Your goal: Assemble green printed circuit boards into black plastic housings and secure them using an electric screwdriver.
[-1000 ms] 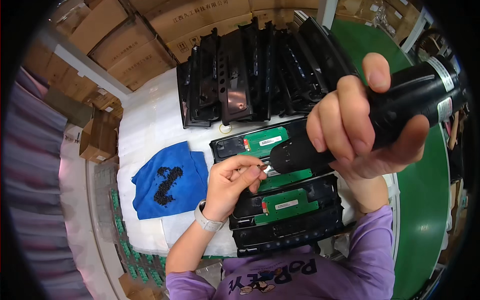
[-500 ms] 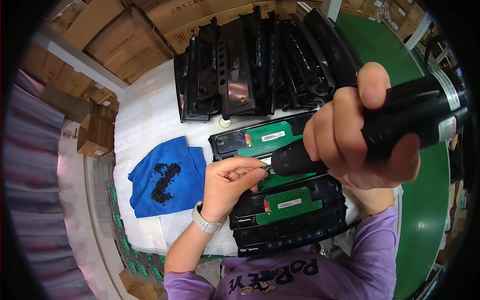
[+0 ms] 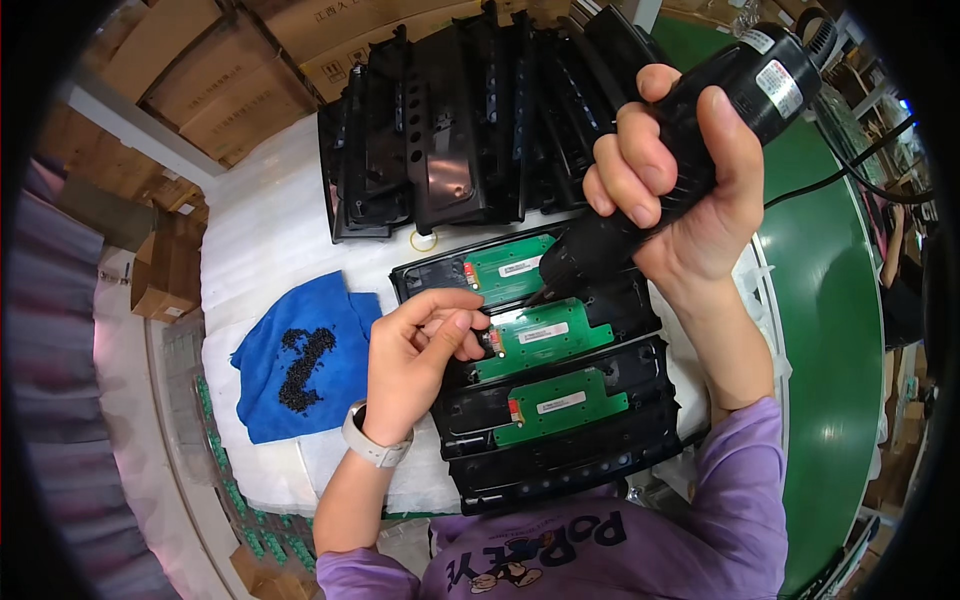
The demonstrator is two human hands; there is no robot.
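My right hand (image 3: 700, 185) is wrapped around a black electric screwdriver (image 3: 735, 100), tilted so its nose points down and left. The bit end is by the upper edge of the middle green circuit board (image 3: 560, 335); whether it touches is unclear. My left hand (image 3: 420, 340) is closed, thumb and fingertips pressed together at that board's left end, and anything inside them is hidden. The board lies in a black plastic panel. Another green circuit board (image 3: 500, 275) is in the panel beyond, partly behind the screwdriver, and a third green board (image 3: 590, 408) is nearer me.
A blue cloth (image 3: 262, 385) on the left carries a heap of tiny black pieces (image 3: 302, 372), probably screws. Several black panels (image 3: 450, 150) stand stacked at the back, before cardboard boxes (image 3: 235, 100). A green surface (image 3: 835, 400) runs along the right, with a cable (image 3: 815, 187) above it.
The screwdriver has gone from level over the middle board to a steeper tilt, its rear end raised. My left hand has drawn back left from the bit to the board's end.
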